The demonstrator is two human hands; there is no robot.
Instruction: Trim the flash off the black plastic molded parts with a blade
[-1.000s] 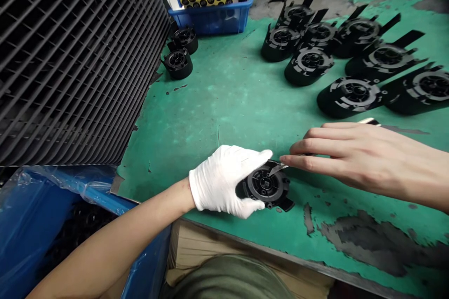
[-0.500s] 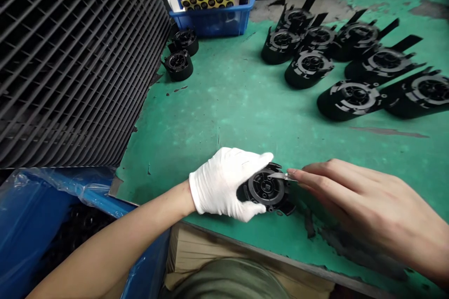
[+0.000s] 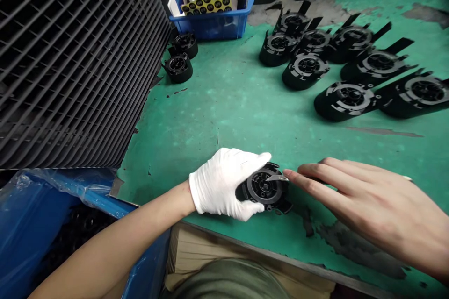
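While hub's (image 3: 265, 188) held, eight rotors (image 3: 305, 66) lie.

Even light on the green table (image 3: 245, 112); soft shadows; gloved left hand (image 3: 224, 182) brightest near its front edge; darkness beyond it.

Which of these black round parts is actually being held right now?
The black part at the table's near edge, gripped by the white-gloved left hand, with the right hand's blade on it. The others lie untouched farther back.

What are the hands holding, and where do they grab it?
The gloved left hand grips the black part by its rim. The right hand pinches a blade by its back end.
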